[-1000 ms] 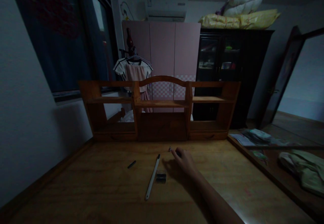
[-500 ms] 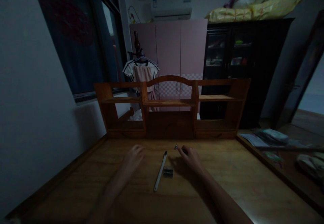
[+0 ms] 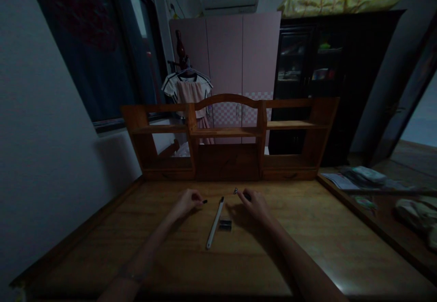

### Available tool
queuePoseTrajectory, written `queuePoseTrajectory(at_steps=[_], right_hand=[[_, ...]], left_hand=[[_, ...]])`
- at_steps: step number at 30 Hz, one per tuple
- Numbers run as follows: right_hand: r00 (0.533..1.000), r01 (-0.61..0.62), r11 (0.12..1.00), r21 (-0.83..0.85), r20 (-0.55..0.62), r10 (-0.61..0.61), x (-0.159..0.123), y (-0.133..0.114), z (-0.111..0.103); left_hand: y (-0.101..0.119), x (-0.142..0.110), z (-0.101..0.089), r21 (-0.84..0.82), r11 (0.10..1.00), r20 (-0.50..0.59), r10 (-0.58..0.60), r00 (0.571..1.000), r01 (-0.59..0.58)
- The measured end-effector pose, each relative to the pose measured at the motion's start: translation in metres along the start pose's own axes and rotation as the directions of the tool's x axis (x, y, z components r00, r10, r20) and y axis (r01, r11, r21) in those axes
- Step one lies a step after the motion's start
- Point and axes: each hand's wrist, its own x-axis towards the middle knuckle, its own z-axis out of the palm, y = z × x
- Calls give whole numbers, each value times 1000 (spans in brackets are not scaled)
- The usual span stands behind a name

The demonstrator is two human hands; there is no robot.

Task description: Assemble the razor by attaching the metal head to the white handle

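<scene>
My left hand (image 3: 186, 203) is over the left-middle of the wooden desk, its fingertips pinched on a small black piece (image 3: 205, 201). On the other side, my right hand (image 3: 256, 205) is closed round a small dark tool (image 3: 247, 196), whose shiny metal end (image 3: 235, 191) sticks out past the thumb; its kind is unclear in the dim light. Between the hands lies a slim whitish stick (image 3: 214, 224) with a black tip, slanting toward me. Just right of it is a small dark rectangular item (image 3: 225, 225) with a lighter line across it.
A wooden shelf unit (image 3: 227, 132) stands along the desk's far edge (image 3: 164, 184). White wall (image 3: 116, 161) borders the left side. Papers (image 3: 341, 181) and a pale cloth item (image 3: 414, 215) lie beyond the right edge. Behind stand a pink wardrobe (image 3: 225, 56) and hanging clothes (image 3: 187, 88).
My left hand has moved slightly right, and the black piece now shows at its fingertips. My right hand keeps its grip in nearly the same place. The camera view has tilted slightly down.
</scene>
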Motion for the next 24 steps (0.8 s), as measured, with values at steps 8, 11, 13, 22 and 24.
queuePoseTrajectory(at_steps=[8,11,13,22,24], right_hand=[[1000,-4,1000,2,0,4,2,0,0],[1000,0,1000,5,-2,0,1,0,-1],[1000,4,1000,4,-6,-4,1,-1,-2],[1000,21,1000,16,-4,-21,0,-4,-2],[1000,26,1000,16,-9,-26,0,-3,-1]], left_hand=[[63,-1,58,-38,979,209,204,956,-201],[64,0,67,25,981,203,182,962,-191],[63,0,70,45,983,247,161,955,-178],[61,8,78,107,987,242,94,966,-123],[64,12,77,111,989,254,63,965,-94]])
